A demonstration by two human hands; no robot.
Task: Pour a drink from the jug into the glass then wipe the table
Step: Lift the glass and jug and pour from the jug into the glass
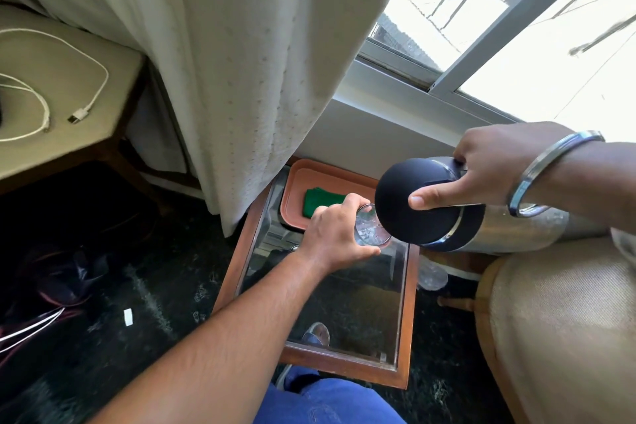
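My right hand [492, 165] grips a steel jug with a round black lid [420, 203], tipped far over so its top leans above the glass; my thumb presses on the lid. My left hand [335, 237] is wrapped around a clear glass [370, 231] that holds water and stands on the glass-topped wooden side table [409, 317]. A folded green cloth [321, 201] lies in an orange tray [330, 175] at the table's far end, just behind the left hand.
A cream curtain [258, 62] hangs over the table's far left corner. A window [516, 21] is behind. A beige upholstered chair [557, 320] stands right of the table. A side surface with a white cable [86, 79] is at left. The floor is dark.
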